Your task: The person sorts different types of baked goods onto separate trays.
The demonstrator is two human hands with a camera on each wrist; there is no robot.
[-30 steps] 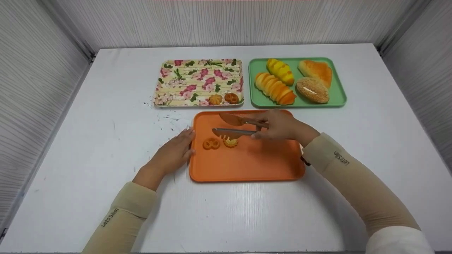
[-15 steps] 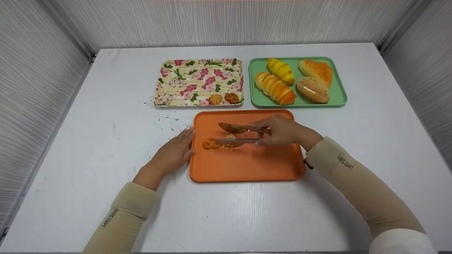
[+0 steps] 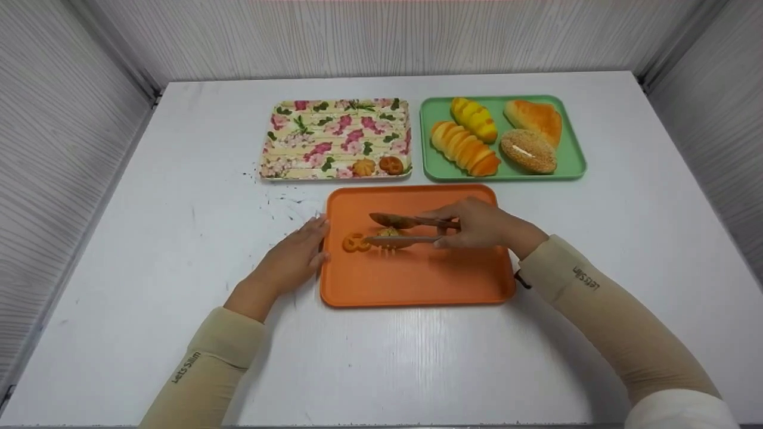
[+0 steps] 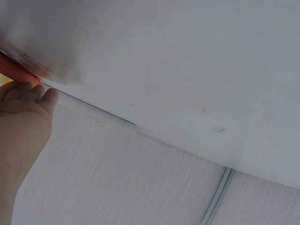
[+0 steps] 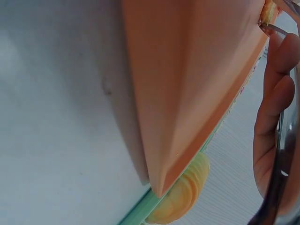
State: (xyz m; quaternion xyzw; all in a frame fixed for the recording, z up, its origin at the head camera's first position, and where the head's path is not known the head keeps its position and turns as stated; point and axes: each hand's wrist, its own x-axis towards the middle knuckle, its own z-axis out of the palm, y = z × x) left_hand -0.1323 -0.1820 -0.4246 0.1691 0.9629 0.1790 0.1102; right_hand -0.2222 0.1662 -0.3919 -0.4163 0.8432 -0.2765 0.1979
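My right hand (image 3: 480, 223) holds a pair of metal tongs (image 3: 393, 221) low over the orange tray (image 3: 411, 277). The two tong blades lie on either side of a small round cookie (image 3: 388, 231), partly hidden by the nearer blade; whether they squeeze it, I cannot tell. The nearer blade's tip overlaps a pretzel-shaped cookie (image 3: 353, 242) on the left. In the right wrist view, curled fingers (image 5: 276, 93) grip the tongs (image 5: 285, 140), with the round cookie (image 5: 268, 11) at the far tip. My left hand (image 3: 292, 256) touches the tray's left edge, fingers extended.
Behind, a floral tray (image 3: 334, 134) bears a flower-shaped cookie (image 3: 363, 167) and another pretzel-shaped one (image 3: 391, 165). Beside it, a green tray (image 3: 572, 161) holds several breads, including a sesame bun (image 3: 529, 151). Wood-patterned walls (image 3: 381, 42) enclose the white table (image 3: 381, 363).
My right hand has moved slightly toward me and right, lowering the tongs from behind the round cookie to either side of it. The left hand stays put at the tray edge.
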